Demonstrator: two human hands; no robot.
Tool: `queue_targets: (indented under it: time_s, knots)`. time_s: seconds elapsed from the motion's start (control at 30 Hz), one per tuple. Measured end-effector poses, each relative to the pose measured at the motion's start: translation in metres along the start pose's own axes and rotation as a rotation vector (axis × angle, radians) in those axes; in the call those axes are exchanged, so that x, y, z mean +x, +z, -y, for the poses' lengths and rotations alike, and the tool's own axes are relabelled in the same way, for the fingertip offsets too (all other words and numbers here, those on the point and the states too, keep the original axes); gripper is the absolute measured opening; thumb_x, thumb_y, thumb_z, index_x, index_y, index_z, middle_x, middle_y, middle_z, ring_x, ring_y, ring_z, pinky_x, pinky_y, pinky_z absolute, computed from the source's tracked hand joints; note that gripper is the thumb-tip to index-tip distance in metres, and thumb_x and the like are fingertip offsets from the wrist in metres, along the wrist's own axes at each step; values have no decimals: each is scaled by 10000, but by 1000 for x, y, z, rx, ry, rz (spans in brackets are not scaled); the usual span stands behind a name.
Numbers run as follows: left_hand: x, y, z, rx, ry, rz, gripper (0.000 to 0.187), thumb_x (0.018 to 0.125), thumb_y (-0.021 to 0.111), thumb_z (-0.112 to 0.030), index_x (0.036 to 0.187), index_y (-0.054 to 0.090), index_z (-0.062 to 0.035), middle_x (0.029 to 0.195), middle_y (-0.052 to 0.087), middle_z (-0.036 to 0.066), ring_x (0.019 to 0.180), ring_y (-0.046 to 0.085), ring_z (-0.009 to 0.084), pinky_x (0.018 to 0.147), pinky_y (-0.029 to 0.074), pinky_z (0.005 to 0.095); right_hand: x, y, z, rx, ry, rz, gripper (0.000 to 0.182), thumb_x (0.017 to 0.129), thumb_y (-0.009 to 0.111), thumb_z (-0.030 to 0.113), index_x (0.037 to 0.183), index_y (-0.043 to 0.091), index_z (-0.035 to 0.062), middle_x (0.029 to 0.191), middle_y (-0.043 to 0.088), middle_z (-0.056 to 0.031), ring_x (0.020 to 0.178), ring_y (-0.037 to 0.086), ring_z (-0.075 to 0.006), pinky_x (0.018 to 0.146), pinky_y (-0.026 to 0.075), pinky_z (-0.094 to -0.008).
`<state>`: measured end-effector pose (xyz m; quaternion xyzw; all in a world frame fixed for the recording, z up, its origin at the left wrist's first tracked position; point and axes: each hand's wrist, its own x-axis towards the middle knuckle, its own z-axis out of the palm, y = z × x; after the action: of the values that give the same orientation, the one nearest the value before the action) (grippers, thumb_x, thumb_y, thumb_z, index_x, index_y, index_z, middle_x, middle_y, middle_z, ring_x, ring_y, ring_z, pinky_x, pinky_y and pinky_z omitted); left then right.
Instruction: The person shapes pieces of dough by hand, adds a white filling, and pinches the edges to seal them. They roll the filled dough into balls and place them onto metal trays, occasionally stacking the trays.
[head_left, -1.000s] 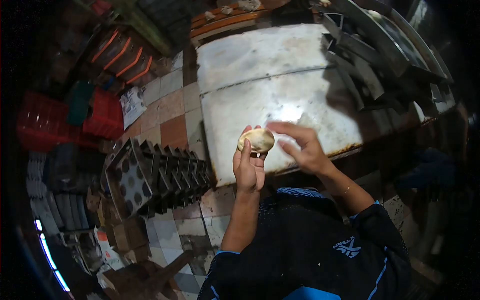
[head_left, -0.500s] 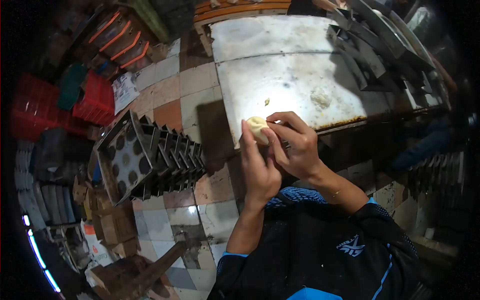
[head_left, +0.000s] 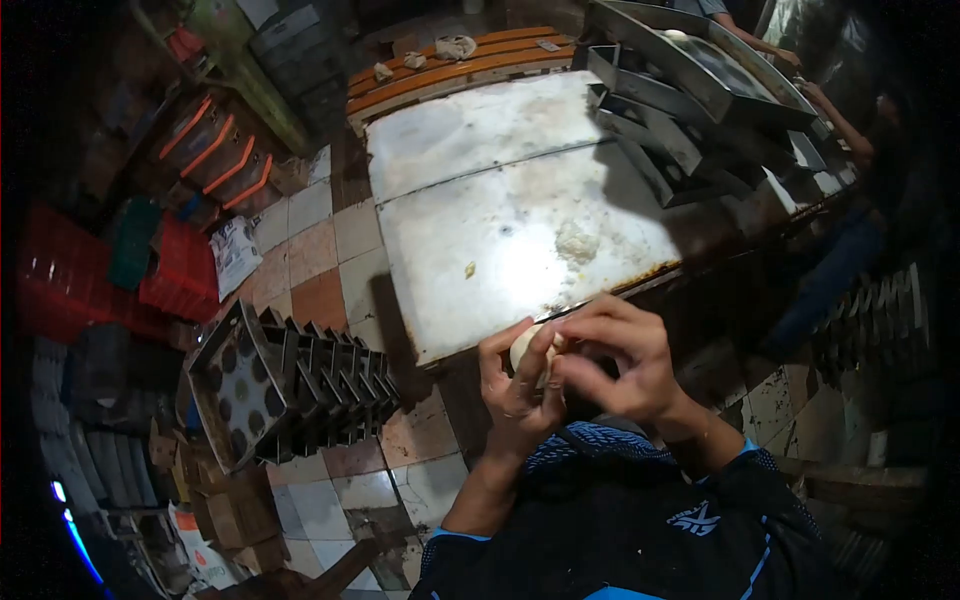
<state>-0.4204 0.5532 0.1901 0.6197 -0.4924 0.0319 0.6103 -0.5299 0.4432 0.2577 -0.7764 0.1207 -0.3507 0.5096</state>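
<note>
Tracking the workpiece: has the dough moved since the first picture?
Yes. Against the table, the dough has shifted toward the person: first seen over the top, it now shows just outside the near edge.

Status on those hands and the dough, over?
Left hand holding dough piece. Right hand at its edge, partly blurred. Left fingers partly hide it; whitish tabletop beyond.

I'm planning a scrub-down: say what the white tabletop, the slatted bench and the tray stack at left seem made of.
Tabletop: likely metal sheet, worn white; rusty edge.
Bench: probably wood, varnished or painted orange; plank-like slats.
Tray stack: seemingly dull metal; thin grey walls.
</note>
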Motion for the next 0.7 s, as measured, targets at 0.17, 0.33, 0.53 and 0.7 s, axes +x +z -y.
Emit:
queue_targets:
  time_s: [0.17,0.33,0.53,0.7]
  knots:
    - [17,98,-36,-165,-30,-15,529,888,690,-415,1277,625,-62,1176,505,177,1055,547,282,901,485,376,-22,-96,-5,-347,-277,-90,284,760,822,20,1026,729,-23,993,702,-162,878,719,-259,754,591,-335]
    - [39,178,-61,-900,-29,291,475,947,572,-467,1180,651,-61,1152,477,156,1127,481,269,985,390,376,-39,-201,14,-35,22,-199,308,745,811,-57,1041,732,-18,979,687,-109,832,683,-130,709,555,-236]
    - [79,245,-99,-596,333,117,513,854,791,-263,1266,580,-40,1124,468,166,956,523,223,789,483,325,-49,-261,-9,29,-296,-194,368,738,744,-102,1101,698,-62,1030,679,-187,907,709,-218,766,578,-268]
    - [103,270,-129,-608,143,64,1128,633,959,-430,1442,330,42,1174,428,135,912,534,179,780,522,313,-29,-282,-26,-104,-600,-274,317,832,760,1,1140,690,-31,1120,687,-210,975,731,-311,840,613,-390]
